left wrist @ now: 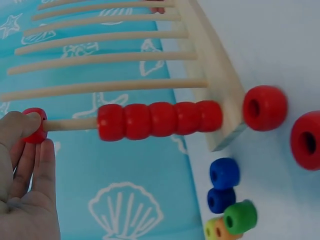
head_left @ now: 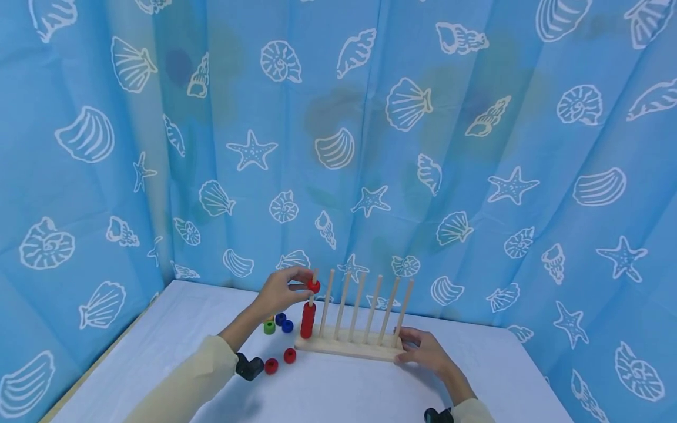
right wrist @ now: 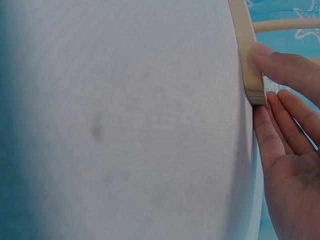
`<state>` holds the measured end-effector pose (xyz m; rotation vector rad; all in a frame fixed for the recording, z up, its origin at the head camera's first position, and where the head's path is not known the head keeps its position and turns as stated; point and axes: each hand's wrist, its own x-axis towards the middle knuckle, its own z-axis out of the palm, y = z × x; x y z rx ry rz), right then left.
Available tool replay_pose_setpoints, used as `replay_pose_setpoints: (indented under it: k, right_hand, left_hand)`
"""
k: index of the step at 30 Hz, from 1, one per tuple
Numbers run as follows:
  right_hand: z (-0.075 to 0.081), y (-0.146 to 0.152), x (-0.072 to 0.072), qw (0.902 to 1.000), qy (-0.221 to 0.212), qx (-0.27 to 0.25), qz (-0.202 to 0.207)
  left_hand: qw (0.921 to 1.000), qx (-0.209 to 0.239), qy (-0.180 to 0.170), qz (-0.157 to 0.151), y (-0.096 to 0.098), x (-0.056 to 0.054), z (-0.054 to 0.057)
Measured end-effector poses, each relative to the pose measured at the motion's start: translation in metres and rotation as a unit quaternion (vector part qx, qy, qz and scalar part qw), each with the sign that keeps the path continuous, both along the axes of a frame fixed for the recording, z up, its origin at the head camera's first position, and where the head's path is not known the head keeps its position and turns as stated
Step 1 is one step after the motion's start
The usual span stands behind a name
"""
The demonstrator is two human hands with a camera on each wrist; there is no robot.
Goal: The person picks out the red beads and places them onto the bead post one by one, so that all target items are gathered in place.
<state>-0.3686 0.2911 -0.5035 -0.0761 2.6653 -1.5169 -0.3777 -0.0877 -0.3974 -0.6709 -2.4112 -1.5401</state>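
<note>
A wooden peg rack [head_left: 346,348] with a row of upright pegs stands on the table. My left hand [head_left: 285,289] pinches a red bead [left wrist: 35,125] between thumb and fingers, around the upper part of the leftmost peg [left wrist: 70,124]. Lower on that peg sits a stack of several red beads [head_left: 308,321], with bare peg between it and the pinched bead. At the rack's far right end, my right hand [head_left: 425,351] grips the base [right wrist: 252,75], thumb on its top face and fingers by its end. The other pegs [head_left: 359,308] carry no beads.
Two loose red beads [head_left: 271,366] lie in front of the rack's left end. Left of the rack cluster two blue beads [left wrist: 225,173], a green bead [left wrist: 240,216], and orange and yellow ones. A blue shell-print curtain [head_left: 338,176] hangs behind the white table [head_left: 370,390].
</note>
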Motion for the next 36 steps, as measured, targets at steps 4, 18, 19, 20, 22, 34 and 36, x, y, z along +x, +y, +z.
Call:
replay_pose_setpoints:
  k: [4,18,19,20,22,34,36]
  right_hand:
    - [-0.001,0.000,0.000,1.0000,-0.002,0.002,0.001]
    - [0.002,-0.002,0.003,0.9999,0.006,-0.008,0.004]
    - [0.001,-0.002,0.003,0.9999,0.006,-0.008,0.004]
    - [0.002,-0.002,0.002,1.0000,0.005,-0.007,0.004]
    - [0.001,-0.001,0.002,1.0000,0.005,-0.006,0.003]
    - [0.001,-0.001,0.001,1.0000,0.004,-0.004,0.001]
    - [0.001,-0.002,0.002,1.0000,0.003,0.000,-0.002]
  left_hand:
    - [1.0000,0.001,-0.006,0.002,0.000,0.001,-0.009]
    - [0.9993,-0.007,-0.029,0.025,0.001,0.003,-0.027]
    - [0.9992,-0.007,-0.031,0.025,0.001,0.003,-0.027]
    - [0.9992,-0.008,-0.032,0.024,0.001,0.003,-0.028]
    - [0.9992,-0.009,-0.032,0.021,0.001,0.002,-0.030]
    - [0.9995,-0.013,-0.021,0.018,0.001,-0.002,-0.038]
    - [0.9995,-0.012,-0.022,0.017,0.001,-0.001,-0.039]
